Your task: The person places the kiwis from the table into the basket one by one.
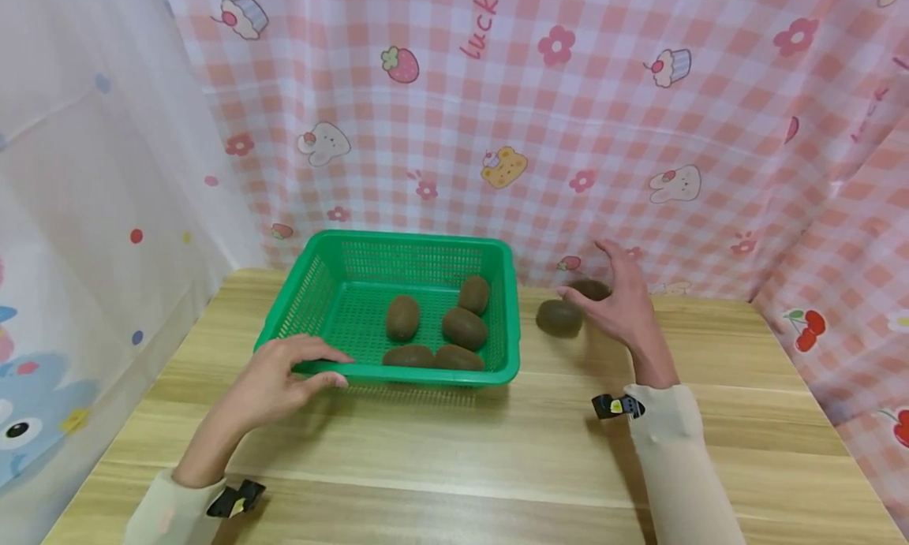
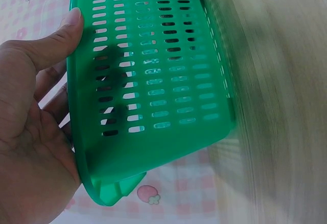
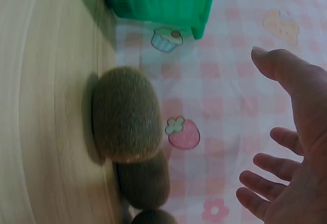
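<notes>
A green plastic basket (image 1: 433, 375) stands on the table, with several brown kiwis (image 1: 465, 328) lying in its right half and along its front. My left hand (image 1: 280, 379) grips the basket's front left rim; in the left wrist view its thumb (image 2: 74, 22) lies on the outer side and the fingers go behind the rim. Right of the basket, my right hand (image 1: 625, 304) hovers with spread fingers over loose kiwis (image 1: 559, 319). The right wrist view shows three there in a row: a near kiwi (image 3: 126, 114), a second kiwi (image 3: 145, 180) and a partly cut-off one. That hand holds nothing.
A wooden table (image 1: 454, 450) bears everything. Close behind its back edge hangs a pink checked curtain (image 1: 454, 119), and a pale printed curtain (image 1: 92, 214) borders the left side. The basket's right wall stands a short gap from the loose kiwis.
</notes>
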Demonstrator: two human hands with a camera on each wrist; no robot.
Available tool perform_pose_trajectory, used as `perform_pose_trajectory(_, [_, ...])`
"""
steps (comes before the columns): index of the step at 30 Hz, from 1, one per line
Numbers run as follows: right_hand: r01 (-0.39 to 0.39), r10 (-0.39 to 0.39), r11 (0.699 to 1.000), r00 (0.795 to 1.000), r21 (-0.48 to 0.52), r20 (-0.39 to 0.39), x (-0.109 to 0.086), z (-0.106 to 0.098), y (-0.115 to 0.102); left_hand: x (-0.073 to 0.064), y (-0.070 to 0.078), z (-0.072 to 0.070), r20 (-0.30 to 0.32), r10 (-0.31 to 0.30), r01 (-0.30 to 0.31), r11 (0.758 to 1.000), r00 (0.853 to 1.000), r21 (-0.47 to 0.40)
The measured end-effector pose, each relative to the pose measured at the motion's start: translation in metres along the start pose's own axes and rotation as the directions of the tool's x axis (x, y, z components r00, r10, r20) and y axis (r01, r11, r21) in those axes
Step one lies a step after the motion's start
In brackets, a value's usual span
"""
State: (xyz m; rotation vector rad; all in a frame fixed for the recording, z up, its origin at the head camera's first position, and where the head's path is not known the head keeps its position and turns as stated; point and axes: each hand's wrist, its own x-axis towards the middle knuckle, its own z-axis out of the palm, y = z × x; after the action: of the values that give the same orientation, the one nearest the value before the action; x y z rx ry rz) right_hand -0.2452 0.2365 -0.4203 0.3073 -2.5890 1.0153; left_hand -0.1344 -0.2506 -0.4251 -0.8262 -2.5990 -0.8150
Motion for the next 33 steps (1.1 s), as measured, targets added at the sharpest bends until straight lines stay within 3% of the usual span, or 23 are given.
perform_pose_trajectory(8, [-0.07, 0.07, 0.998, 0.997, 0.008, -0.032, -0.001, -0.011, 0.021, 0.0, -0.002, 0.0, 0.0, -0.007, 0.007, 1.0, 1.0, 0.01])
perform_pose_trajectory(14, [-0.147, 0.147, 0.989, 0.989, 0.0, -0.012, -0.004, -0.019, 0.031, 0.0, -0.001, 0.001, 0.003, 0.001, -0.001, 1.0, 1.0, 0.008])
perform_pose_trajectory(33, [-0.372, 0.366, 0.923, 0.928, 0.102, 0.074, -0.013, -0.028, 0.061, -0.001, -0.001, 0.002, 0.006, -0.006, 0.006, 1.0, 1.0, 0.006])
